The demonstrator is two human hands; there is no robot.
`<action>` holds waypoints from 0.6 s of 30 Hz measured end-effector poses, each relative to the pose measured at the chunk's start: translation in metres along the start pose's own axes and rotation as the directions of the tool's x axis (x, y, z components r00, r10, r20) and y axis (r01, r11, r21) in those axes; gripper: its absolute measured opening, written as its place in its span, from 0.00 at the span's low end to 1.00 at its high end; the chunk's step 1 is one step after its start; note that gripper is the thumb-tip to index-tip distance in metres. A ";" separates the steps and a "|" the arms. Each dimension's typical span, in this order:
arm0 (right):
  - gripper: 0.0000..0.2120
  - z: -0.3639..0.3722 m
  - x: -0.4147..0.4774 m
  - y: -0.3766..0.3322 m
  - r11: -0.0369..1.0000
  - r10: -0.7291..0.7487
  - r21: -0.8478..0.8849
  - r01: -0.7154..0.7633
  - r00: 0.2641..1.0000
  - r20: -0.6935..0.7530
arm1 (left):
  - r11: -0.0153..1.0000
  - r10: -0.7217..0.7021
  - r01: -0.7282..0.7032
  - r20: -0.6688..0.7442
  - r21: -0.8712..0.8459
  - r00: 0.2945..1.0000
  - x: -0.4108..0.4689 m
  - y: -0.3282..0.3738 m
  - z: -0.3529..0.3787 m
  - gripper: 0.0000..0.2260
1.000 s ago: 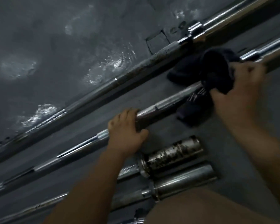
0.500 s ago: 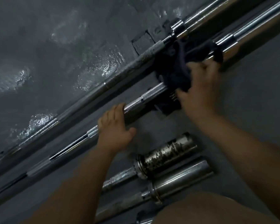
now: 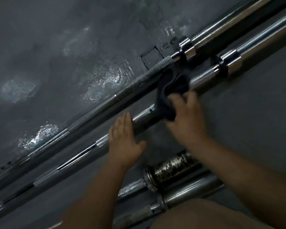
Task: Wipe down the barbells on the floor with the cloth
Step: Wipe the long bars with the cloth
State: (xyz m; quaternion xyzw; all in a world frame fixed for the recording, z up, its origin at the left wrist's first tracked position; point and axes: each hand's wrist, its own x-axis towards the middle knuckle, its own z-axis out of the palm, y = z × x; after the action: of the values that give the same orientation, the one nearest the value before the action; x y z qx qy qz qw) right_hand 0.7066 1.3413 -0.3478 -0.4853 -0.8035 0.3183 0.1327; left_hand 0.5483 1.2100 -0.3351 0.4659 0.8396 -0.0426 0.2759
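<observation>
The wiping is in hand on the second barbell [image 3: 82, 156], which lies slantwise on the floor [image 3: 254, 129]. The right hand [image 3: 186, 119] grips the dark cloth [image 3: 170, 90], fingers curled into its folds, and the cloth is bunched over the shaft just short of the collar [image 3: 229, 63]. The left hand [image 3: 125, 142] lies flat on the same shaft lower down, fingers straight and pressed together, thumb out to the side; I judge it is steadying the bar against rolling.

The next move likely calls for a firm stroke of the cloth along the shaft, with the flat hand shifting out of its way, and perhaps a turn of the bar to reach the underside.

The far barbell [image 3: 106, 103] runs just beside this one and touches the cloth's upper fold. Nearer the person lie two more bars, one ending in a rusty sleeve [image 3: 173, 169], the other in a plain sleeve [image 3: 191, 190]; both look unwiped. The floor is dark grey, with glossy, wet-looking patches [image 3: 109, 80] beyond the bars, and the light is dim
</observation>
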 end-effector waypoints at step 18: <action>0.34 -0.034 -0.010 0.012 0.985 -0.105 0.147 0.091 0.991 0.089 | 0.999 0.039 -0.040 -0.069 -0.010 0.997 -0.037 0.005 0.019 0.38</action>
State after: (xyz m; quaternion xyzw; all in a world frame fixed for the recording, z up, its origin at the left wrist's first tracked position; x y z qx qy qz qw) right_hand 0.7373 1.3491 -0.3286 -0.4186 -0.8070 0.3910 0.1436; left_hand 0.5754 1.1784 -0.3315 0.4821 0.8395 -0.0161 0.2501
